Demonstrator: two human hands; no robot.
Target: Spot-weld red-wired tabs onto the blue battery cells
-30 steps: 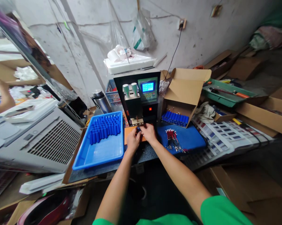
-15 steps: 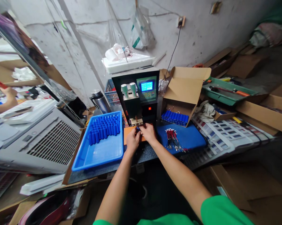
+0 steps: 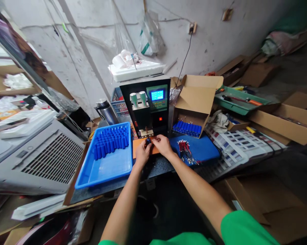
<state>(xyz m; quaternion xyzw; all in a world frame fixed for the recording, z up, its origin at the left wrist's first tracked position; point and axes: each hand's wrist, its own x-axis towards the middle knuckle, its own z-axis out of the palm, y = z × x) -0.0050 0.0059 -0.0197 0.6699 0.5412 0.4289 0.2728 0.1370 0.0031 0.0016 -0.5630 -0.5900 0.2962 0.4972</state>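
My left hand (image 3: 142,152) grips a blue battery cell (image 3: 148,140) end-up, just below the electrode tips (image 3: 146,130) of a spot welder (image 3: 143,117). Close on its right, my right hand (image 3: 163,144) has thumb and finger pinched together; whatever they hold is too small to make out. Both hands are over an orange board (image 3: 137,147) at the welder's foot. Left of them, a blue tray (image 3: 106,170) holds several standing blue cells (image 3: 111,143). Red and black wire leads (image 3: 185,151) lie in a bunch on a blue mat (image 3: 206,148) to the right.
Behind the mat, an open cardboard box (image 3: 197,98) contains several blue cells with leads. A steel flask (image 3: 106,111) stands behind the tray. A green tool tray (image 3: 241,100) is farther right, and a grey slatted unit (image 3: 41,156) is on the left.
My right fingers have drawn slightly right, away from the cell in my left hand. The cell now shows more clearly in front of the electrodes. The view has shifted a little.
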